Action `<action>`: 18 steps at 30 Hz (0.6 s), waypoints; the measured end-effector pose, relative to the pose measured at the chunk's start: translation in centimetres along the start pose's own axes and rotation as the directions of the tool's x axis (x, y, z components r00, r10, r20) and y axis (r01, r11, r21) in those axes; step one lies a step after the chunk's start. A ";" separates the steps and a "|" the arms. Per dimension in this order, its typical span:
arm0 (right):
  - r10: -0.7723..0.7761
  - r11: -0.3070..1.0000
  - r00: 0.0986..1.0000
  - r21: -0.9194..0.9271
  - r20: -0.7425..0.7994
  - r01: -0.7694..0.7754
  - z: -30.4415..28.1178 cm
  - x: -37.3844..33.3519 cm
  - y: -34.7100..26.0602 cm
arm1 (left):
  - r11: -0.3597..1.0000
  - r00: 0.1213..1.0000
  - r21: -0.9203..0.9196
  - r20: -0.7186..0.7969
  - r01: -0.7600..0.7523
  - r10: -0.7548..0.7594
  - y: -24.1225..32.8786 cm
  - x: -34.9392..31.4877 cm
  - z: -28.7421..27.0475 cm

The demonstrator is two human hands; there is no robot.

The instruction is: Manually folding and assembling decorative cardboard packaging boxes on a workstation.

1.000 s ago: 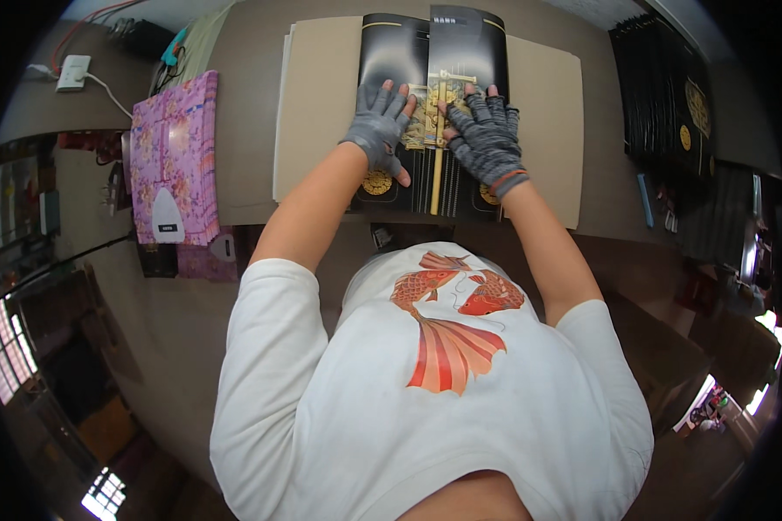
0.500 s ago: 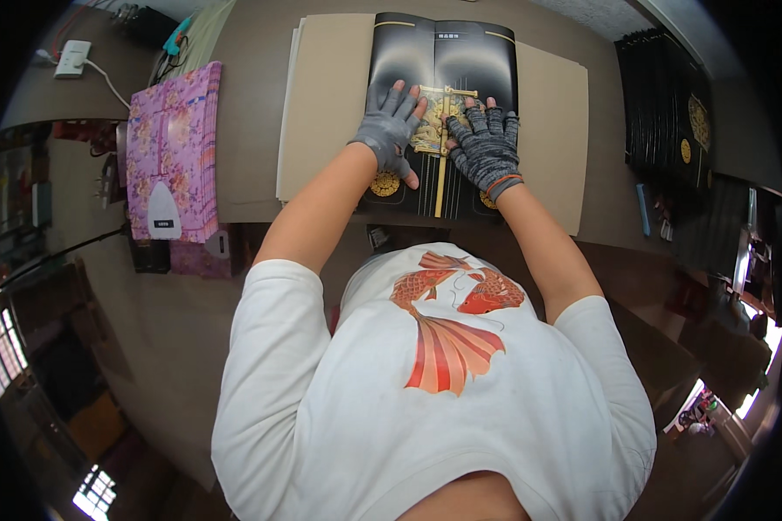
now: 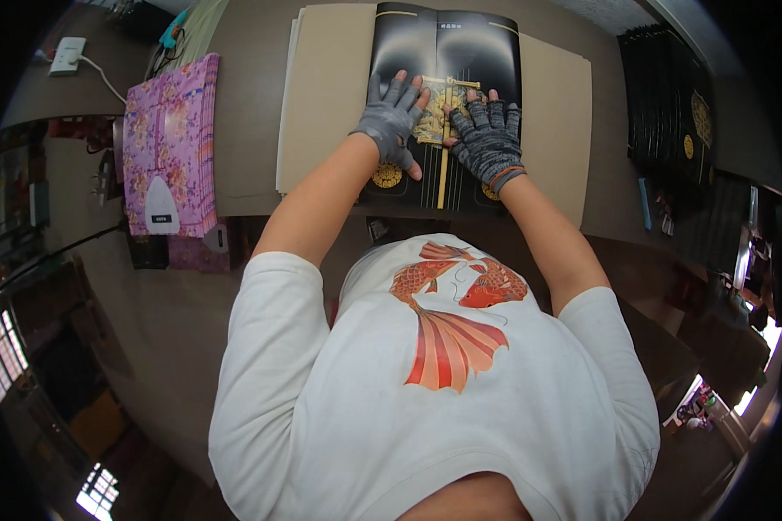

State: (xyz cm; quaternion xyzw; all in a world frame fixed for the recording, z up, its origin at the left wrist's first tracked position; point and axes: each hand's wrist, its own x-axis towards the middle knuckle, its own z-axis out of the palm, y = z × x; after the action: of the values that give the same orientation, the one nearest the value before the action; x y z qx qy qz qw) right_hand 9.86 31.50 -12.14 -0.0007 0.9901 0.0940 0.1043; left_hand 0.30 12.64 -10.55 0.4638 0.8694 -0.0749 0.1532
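Note:
A glossy black sheet with gold print (image 3: 476, 54) lies on beige cardboard (image 3: 328, 78), its two sides meeting along a middle line. My left hand (image 3: 391, 124), in a grey fingerless glove, rests on the left half with fingers spread. On the right half my right hand (image 3: 488, 139), in a dark knitted fingerless glove, lies flat with its fingers stretched out. Both touch the sheet on either side of the gold picture (image 3: 431, 119) and vertical gold strip in the middle, and neither grips anything. My palms hide parts of the print.
On the left lies a stack of purple floral folded pieces (image 3: 187, 130), with a white power strip (image 3: 68, 56) and cable beyond it. A pile of black items with gold print (image 3: 665, 104) stands at the right. A blue strip-like item (image 3: 644, 204) lies near it.
The whole view has shifted slightly, so the table things sit a little higher in the picture. Both hands stay flat on the black sheet, with only slight finger movement.

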 end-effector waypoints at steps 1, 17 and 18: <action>0.000 1.000 1.000 0.000 0.001 0.000 -0.1 0.0 0.0 | 1.000 1.000 -0.001 0.001 -0.001 0.001 0.0 0.0 -0.1; 0.009 1.000 0.999 0.000 0.038 -0.009 0.3 0.2 0.0 | 0.990 0.989 -0.110 -0.108 0.088 -0.100 0.9 1.3 1.3; 0.006 1.000 1.000 0.012 0.020 -0.006 0.3 0.2 0.1 | 0.991 0.991 -0.081 -0.073 0.103 -0.109 1.0 1.2 0.9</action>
State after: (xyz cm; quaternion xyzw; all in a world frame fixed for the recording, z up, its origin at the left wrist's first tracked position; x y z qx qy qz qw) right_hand 9.70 31.68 -12.48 0.0038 0.9895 0.0883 0.1140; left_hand 0.66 13.90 -11.77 0.4132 0.9003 -0.0312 0.1333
